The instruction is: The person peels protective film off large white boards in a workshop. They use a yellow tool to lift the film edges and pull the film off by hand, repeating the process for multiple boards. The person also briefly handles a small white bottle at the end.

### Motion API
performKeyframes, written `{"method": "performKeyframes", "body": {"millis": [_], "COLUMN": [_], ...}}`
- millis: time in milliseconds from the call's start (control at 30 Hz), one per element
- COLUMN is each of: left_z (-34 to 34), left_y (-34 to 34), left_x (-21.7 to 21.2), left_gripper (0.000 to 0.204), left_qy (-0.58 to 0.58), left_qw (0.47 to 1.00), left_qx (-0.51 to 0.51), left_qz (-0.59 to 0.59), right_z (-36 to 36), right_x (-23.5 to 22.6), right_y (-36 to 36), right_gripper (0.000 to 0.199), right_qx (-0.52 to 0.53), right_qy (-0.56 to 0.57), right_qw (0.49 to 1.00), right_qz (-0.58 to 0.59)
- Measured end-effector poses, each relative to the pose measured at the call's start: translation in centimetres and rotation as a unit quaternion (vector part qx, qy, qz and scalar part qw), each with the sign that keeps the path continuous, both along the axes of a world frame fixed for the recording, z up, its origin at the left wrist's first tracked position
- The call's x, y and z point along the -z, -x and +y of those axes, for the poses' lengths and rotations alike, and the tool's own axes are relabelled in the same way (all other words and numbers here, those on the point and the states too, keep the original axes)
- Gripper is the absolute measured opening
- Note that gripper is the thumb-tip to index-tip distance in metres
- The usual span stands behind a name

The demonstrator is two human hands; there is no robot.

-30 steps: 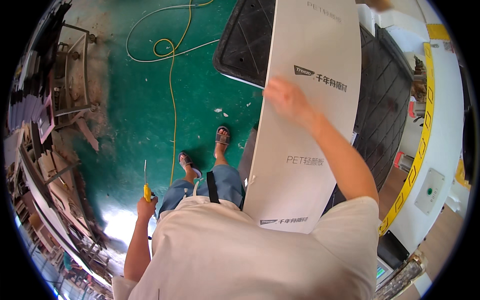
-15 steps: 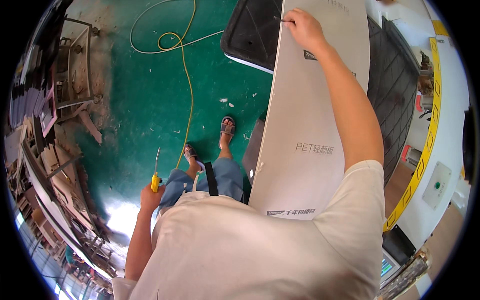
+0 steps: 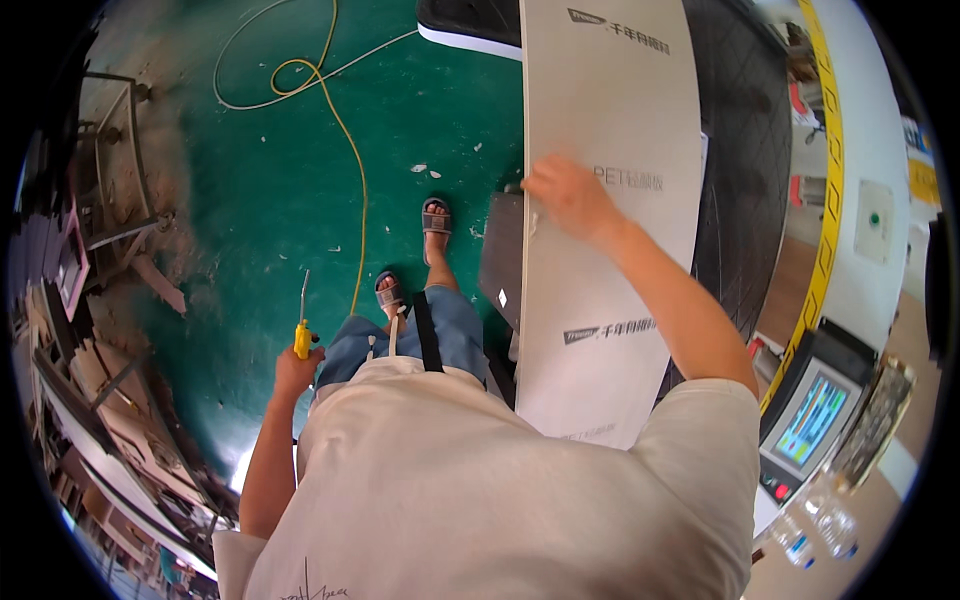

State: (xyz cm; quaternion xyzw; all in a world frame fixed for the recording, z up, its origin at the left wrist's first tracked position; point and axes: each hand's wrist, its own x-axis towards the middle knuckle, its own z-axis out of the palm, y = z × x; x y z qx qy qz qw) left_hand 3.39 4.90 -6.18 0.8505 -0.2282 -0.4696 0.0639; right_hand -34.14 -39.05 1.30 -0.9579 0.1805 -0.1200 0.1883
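Observation:
My left hand (image 3: 294, 372) is closed around a yellow air blow gun (image 3: 302, 342), held low beside my left leg, its thin metal nozzle pointing away from me. At the left edge of a long pale printed board (image 3: 610, 275), my right hand (image 3: 572, 198) has its fingers pinched together, somewhat blurred. A small dark bit shows past the fingertips, too unclear to name. The board lies flat on my right, with a little whitish scrap on its edge just below my hand.
A yellow hose (image 3: 362, 220) loops over the green floor. A dark padded surface (image 3: 740, 170) and a yellow-striped machine (image 3: 832, 150) with a lit screen (image 3: 815, 420) stand right of the board. Plastic bottles (image 3: 830, 518) are at lower right; scrap boards (image 3: 130, 385) fill the left.
My right hand has come back along the board's left edge toward me, still pinched. The view has shifted forward along the board, bringing the screen in at right. My left hand keeps the blow gun.

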Motion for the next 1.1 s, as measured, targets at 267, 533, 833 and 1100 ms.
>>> {"method": "performKeyframes", "body": {"millis": [267, 533, 833, 1100], "left_z": [8.5, 18.6, 17.3, 16.2], "left_y": [-4.6, -4.8, 3.8, 8.2], "left_x": [4.6, 6.3, -0.2, -1.1], "left_gripper": [0.034, 0.034, 0.037, 0.040], "left_qy": [0.021, -0.025, -0.019, -0.009], "left_qw": [0.997, 0.992, 0.993, 1.000], "left_qx": [-0.062, -0.122, -0.110, -0.001], "left_qz": [0.028, 0.026, 0.033, 0.021], "right_z": [22.5, 23.0, 0.4, 13.4], "right_x": [-1.3, 0.2, 2.2, 1.8], "right_y": [7.8, 9.5, -1.0, 4.4], "right_gripper": [0.023, 0.026, 0.019, 0.021], "right_qx": [0.050, 0.098, 0.210, 0.024], "right_qy": [-0.045, -0.024, 0.112, 0.077], "right_qw": [0.996, 0.992, 0.971, 0.995], "right_qz": [0.061, 0.070, 0.004, 0.057]}}
